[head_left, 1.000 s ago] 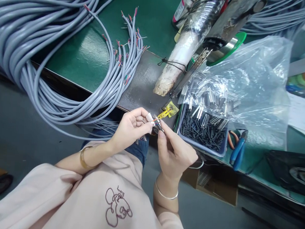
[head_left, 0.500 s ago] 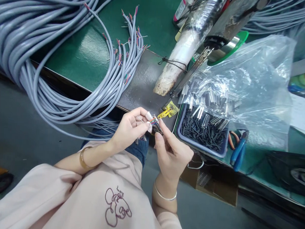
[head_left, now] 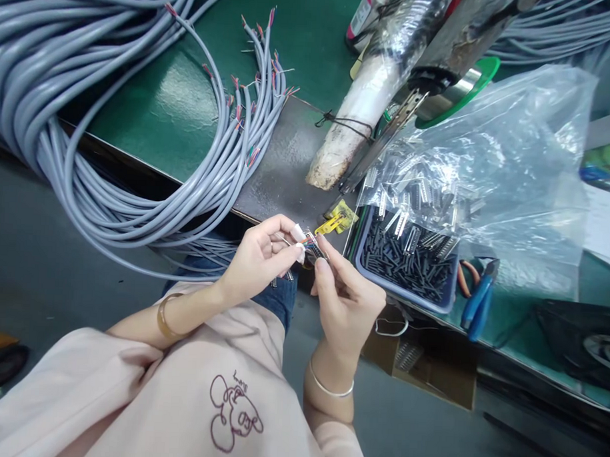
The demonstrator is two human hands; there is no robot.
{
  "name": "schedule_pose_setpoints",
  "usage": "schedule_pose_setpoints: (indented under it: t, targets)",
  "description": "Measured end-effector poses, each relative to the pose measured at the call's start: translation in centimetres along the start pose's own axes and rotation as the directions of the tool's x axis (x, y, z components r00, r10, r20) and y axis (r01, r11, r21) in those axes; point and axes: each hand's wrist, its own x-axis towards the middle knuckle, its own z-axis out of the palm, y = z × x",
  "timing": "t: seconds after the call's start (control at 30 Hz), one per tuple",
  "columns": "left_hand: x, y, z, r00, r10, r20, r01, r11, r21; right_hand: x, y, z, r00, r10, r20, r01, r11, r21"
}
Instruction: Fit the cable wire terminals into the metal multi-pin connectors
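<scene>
Two hands in view, both busy. Left hand (head_left: 264, 254): thumb and index finger pinching one set of coloured wires (head_left: 307, 241) at the end of a grey cable; two white wraps, one per fingertip. Wire count: can't tell, too small. Right hand (head_left: 350, 290): thumb and index finger pinching one multi-pin connector (head_left: 316, 250), held tilted just in front of the bench edge, between the two hands, wires at its pins. Whether any wire is joined: can't tell.

Just beyond the connector: one yellow holder (head_left: 340, 218) on one dark board (head_left: 287, 161). Above that, one soldering iron (head_left: 382, 144), tip angled down, next to one white wrapped tube (head_left: 351, 127) with a thin dark tie around it. One green-rimmed solder spool (head_left: 485, 81) behind the iron.

Right of the hands: one blue plastic tray (head_left: 400, 294) with black sleeve pieces (head_left: 396, 262), too many to count. One clear plastic bag (head_left: 527, 156) partly over the tray, loose connectors under and around it. One pair of cutters (head_left: 477, 304) beside the tray, one handle blue, one orange.

Grey cable: two bundles, large one (head_left: 30, 72) at left, wire ends fanned on the green bench (head_left: 184, 111); second bundle (head_left: 566, 37) top right.
</scene>
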Motion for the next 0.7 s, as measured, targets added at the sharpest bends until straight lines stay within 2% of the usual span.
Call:
schedule_pose_setpoints:
  t: [0.13,0.3,0.33,0.4,0.47,0.53,0.57,0.6,0.7]
  targets:
    - [-0.1,0.0,-0.1,0.999,0.037,0.037,-0.039,0.998,0.052,0.8,0.1,-0.3,0.997,-0.017,0.076,0.016,1.0,0.009]
    - [-0.2,0.1,-0.1,0.994,-0.031,0.103,0.026,0.999,0.043,1.1,0.2,-0.7,0.986,-0.064,0.156,0.061,0.998,0.027]
    - [-0.2,0.2,-0.1,0.993,-0.05,0.104,0.047,0.998,0.036,1.1,0.2,-0.7,0.99,-0.08,0.114,0.075,0.996,0.046]
    - [-0.1,0.4,-0.2,0.993,-0.083,0.084,0.081,0.996,0.021,1.0,0.1,-0.5,0.986,-0.13,-0.108,0.142,0.984,0.111]
    - [0.1,0.5,-0.3,0.995,-0.089,0.048,0.089,0.996,0.003,0.9,0.0,-0.2,0.903,-0.175,-0.392,0.246,0.959,0.139]
    - [0.3,0.7,-0.5,0.997,-0.068,0.025,0.068,0.998,-0.012,0.7,0.1,0.2,0.818,-0.203,-0.538,0.304,0.947,0.105]
    - [0.5,0.7,-0.5,0.998,-0.053,0.018,0.053,0.998,-0.017,0.5,0.1,0.3,0.806,-0.208,-0.554,0.3,0.951,0.08]
    - [0.6,0.7,-0.5,0.999,-0.039,0.013,0.039,0.999,-0.018,0.3,0.3,0.4,0.814,-0.209,-0.542,0.286,0.956,0.06]
    - [0.6,0.7,-0.5,1.0,-0.003,0.014,0.003,1.0,-0.005,-0.4,0.9,0.9,0.881,-0.206,-0.427,0.248,0.968,0.046]
